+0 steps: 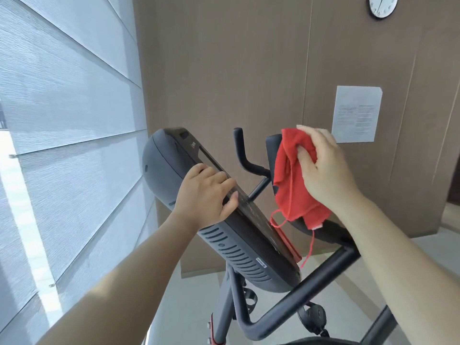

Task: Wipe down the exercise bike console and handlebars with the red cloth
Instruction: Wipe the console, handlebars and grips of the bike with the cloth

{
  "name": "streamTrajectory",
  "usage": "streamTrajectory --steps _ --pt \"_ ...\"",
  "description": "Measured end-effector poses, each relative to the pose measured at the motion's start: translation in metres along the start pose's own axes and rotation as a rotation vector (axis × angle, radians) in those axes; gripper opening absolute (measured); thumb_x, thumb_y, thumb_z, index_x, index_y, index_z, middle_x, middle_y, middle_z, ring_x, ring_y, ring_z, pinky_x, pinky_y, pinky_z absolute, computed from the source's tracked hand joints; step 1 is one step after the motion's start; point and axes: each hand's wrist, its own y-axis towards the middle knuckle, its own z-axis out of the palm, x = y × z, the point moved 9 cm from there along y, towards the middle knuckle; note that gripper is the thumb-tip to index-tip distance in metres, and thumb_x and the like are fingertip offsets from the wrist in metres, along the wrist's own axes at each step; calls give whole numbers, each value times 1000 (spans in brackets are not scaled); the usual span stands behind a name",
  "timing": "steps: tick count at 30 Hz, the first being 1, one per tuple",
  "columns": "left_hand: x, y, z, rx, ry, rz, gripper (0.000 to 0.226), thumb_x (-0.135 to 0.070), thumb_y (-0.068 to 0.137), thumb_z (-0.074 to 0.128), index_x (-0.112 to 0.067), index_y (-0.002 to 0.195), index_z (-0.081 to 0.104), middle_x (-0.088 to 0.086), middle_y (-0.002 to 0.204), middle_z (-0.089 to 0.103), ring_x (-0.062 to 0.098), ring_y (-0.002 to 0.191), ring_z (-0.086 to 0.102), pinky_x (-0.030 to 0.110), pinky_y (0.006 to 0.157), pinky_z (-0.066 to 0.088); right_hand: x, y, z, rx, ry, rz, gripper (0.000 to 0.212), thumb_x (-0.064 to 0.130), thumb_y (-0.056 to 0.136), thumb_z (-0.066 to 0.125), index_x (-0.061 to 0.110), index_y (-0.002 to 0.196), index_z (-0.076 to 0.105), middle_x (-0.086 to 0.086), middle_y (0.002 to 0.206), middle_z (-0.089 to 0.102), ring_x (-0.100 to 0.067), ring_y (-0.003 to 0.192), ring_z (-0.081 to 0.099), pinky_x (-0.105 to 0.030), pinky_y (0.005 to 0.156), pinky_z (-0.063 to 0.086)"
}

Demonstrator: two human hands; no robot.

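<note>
The exercise bike's dark console (171, 165) tilts across the middle of the head view, its black screen face turned up and to the right. My left hand (206, 195) grips the console's edge, fingers curled over the screen side. My right hand (321, 168) holds the red cloth (291, 185) bunched against the padded right handlebar (272, 141), which the cloth mostly covers. Loose red threads dangle below the cloth. A black curved handlebar horn (240, 150) rises between console and cloth. The black handlebar tube (298, 292) runs below.
A brown panelled wall stands close behind the bike, with a paper notice (356, 113) and a wall clock (383, 5) on it. White window blinds (62, 120) fill the left side. The bike's frame and pedal (312, 317) sit low over a pale floor.
</note>
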Motion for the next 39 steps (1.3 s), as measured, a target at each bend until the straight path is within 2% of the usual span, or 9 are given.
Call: streamTrajectory --steps 2,5,12,18,23,26,28,33,39 --pt "0 0 -1 -9 0 -4 33 -38 87 39 -20 74 64 -6 64 58 18 60 48 33 74 37 2 -4 20 74 -21 10 46 13 96 42 13 142 33 -1 139 39 -11 126 36 -3 94 18" --pt "0 0 0 -15 -5 -15 31 -38 86 42 -20 72 63 -6 64 59 19 60 48 32 74 35 1 -26 33 55 6 -13 52 15 98 38 13 147 21 2 144 32 5 122 27 7 92 12" --pt "-1 1 -1 -19 -1 -17 31 -37 87 41 -20 71 63 -6 62 57 18 59 48 33 74 35 -29 -47 26 104 84 83 37 7 96 41 13 131 49 9 125 48 -5 119 44 4 93 21" --pt "-1 1 -1 -23 -9 -12 30 -37 87 42 -21 73 64 -6 65 59 18 61 48 33 74 35 -14 -6 1 -41 178 144 44 6 97 35 16 139 40 9 132 41 14 110 32 10 86 17" --pt "-1 0 -1 -27 -21 -20 30 -38 86 44 -21 73 65 -7 65 59 19 62 49 32 74 36 14 -1 34 70 109 56 58 20 89 26 12 146 25 3 148 25 -6 134 19 3 95 6" --pt "0 0 -1 -34 -24 -24 30 -38 86 43 -22 72 65 -7 65 59 19 62 49 31 76 35 14 -3 34 -24 71 61 60 44 92 28 18 145 26 3 149 27 -8 135 19 -11 102 11" --pt "0 0 -1 -34 -26 -25 31 -38 87 42 -22 72 65 -7 64 58 19 62 48 31 76 35 15 -1 32 -88 27 47 56 46 95 37 18 144 31 0 146 33 -13 133 26 -15 101 16" --pt "0 0 0 -29 -22 -23 31 -38 87 42 -23 74 66 -7 66 59 18 63 49 32 76 35 13 -8 33 -128 -1 -12 48 28 98 41 16 144 31 -5 142 37 -11 126 33 7 90 15" --pt "0 -1 3 6 -2 -27 35 -41 89 38 -24 75 66 -8 68 60 17 64 50 32 78 34 -3 -29 34 -98 29 53 49 28 97 40 13 143 31 -5 137 43 -6 117 41 11 82 16"
